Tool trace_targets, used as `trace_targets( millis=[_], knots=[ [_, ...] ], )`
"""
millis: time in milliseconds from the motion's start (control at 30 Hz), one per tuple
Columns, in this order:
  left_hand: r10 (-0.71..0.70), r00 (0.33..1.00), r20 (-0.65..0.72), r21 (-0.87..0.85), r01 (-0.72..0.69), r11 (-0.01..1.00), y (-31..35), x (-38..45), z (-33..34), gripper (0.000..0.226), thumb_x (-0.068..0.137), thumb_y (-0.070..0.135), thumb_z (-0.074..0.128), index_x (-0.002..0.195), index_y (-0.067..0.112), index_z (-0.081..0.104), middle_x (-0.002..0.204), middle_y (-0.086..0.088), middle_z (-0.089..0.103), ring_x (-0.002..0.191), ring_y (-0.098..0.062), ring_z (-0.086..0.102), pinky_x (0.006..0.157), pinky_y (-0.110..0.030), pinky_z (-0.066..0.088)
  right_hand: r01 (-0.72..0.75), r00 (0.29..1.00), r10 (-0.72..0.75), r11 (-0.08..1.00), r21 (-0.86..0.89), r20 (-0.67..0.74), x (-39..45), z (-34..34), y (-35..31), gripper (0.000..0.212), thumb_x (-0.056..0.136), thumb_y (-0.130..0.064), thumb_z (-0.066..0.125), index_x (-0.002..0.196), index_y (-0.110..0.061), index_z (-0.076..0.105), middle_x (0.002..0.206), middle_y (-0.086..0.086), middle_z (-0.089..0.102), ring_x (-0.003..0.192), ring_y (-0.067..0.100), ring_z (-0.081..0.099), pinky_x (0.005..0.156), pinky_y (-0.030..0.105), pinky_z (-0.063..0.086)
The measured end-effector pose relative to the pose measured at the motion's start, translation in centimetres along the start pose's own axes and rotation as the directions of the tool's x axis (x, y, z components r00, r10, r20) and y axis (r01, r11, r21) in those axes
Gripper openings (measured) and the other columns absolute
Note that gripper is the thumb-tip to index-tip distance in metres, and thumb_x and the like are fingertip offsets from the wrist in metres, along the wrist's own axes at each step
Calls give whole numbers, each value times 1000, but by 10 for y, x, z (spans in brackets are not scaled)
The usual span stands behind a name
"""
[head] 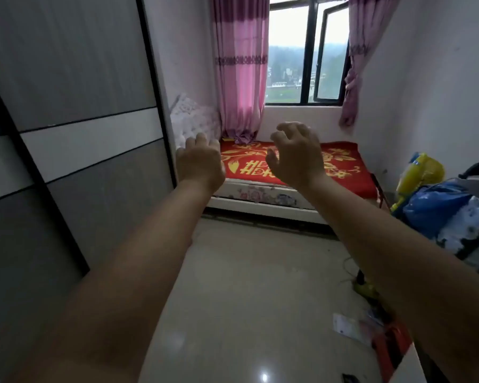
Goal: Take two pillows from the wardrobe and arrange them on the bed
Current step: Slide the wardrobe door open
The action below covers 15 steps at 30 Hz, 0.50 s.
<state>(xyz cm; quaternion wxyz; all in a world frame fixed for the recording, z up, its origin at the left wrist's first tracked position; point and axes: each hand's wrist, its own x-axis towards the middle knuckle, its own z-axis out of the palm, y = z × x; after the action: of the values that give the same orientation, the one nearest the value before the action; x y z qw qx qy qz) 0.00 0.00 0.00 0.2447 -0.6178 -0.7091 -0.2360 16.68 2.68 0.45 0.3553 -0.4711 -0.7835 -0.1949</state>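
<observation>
A grey wardrobe (72, 139) with a white band and shut sliding doors fills the left side. The bed (343, 172) stands under the window at the far end, covered by a red spread with gold patterns. No pillow shows anywhere. Both my arms reach forward at chest height. My left hand (199, 161) is empty with loosely curled fingers, just right of the wardrobe's edge. My right hand (295, 154) is empty too, fingers spread and bent, over the view of the bed.
A white tufted headboard (191, 120) leans by the wardrobe's far corner. Pink curtains (241, 73) flank an open window (310, 51). Blue and yellow bags (432, 200) pile at the right. Papers and a red item (387, 341) lie on the glossy floor (246, 286).
</observation>
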Motion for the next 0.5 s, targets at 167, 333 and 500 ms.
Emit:
trace_targets(
  millis=[167, 333, 500],
  knots=[
    [-18, 961, 277, 117, -16, 993, -24, 47, 98, 33, 87, 15, 47, 117, 5, 56, 125, -19, 55, 114, -37, 51, 95, -44, 43, 18, 985, -17, 1000, -5, 173, 32, 119, 11, 30, 88, -18, 46, 105, 1, 61, 115, 19, 62, 108, 33, 54, 90, 41, 45],
    [-23, 878, 478, 173, -69, 982, -62, 135, 203, 34, 88, 15, 47, 120, 8, 56, 129, -16, 54, 118, -35, 51, 96, -41, 45, 2, 953, -12, 999, 34, 304, 106, 248, 20, 27, 89, -18, 46, 102, -1, 62, 111, 17, 63, 106, 33, 55, 90, 42, 46],
    [-42, 830, 557, 178, -69, 982, -103, 236, 292, 34, 89, 18, 47, 120, 8, 56, 130, -16, 52, 119, -33, 49, 96, -41, 44, 2, 924, -26, 998, 65, 381, 195, 357, 33, 25, 90, -20, 46, 103, -4, 62, 110, 16, 63, 106, 33, 55, 91, 42, 45]
  ],
)
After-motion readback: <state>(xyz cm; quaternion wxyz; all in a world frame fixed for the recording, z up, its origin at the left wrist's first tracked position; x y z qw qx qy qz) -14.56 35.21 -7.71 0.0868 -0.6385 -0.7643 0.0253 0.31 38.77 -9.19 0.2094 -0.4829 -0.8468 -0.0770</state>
